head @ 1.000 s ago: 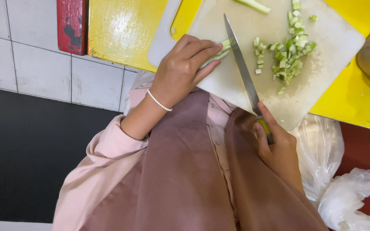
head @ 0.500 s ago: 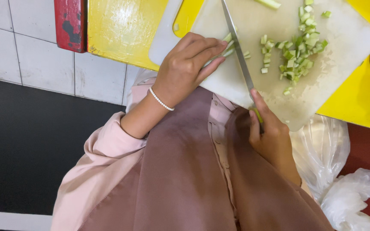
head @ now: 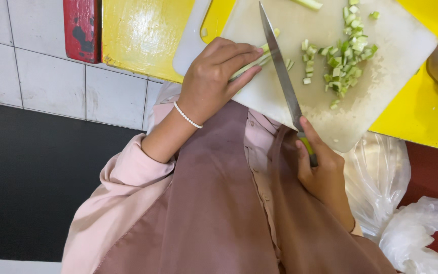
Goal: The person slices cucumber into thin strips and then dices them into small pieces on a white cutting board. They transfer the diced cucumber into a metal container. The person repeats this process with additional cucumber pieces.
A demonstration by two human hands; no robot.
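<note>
Green stalks (head: 252, 63) lying flat on the white cutting board (head: 381, 101), near its left edge, pinned under the fingers of the left hand (head: 214, 76). Knife (head: 280, 76) just right of those fingertips, blade across the board and edge down on the stalk ends, green handle wrapped tight in the right hand (head: 323, 172) below the board's near edge. Pile of chopped pieces (head: 343, 56) well right of the blade, toward the board's far side. Best done with left fingertips curled back from the edge, knuckles guiding the flat of the blade, slices kept thin and even, stalks fed along in small steps. Left wrist bent, palm down, beaded bracelet (head: 187, 115) at the wrist, pink sleeve (head: 128, 177) pushed up the forearm. Right hand low, close to the brown apron (head: 214, 213), forefinger laid along the handle top. Yellow tabletop (head: 143, 35) under the board; crumpled clear plastic bags (head: 411, 223) below the board's right corner.
</note>
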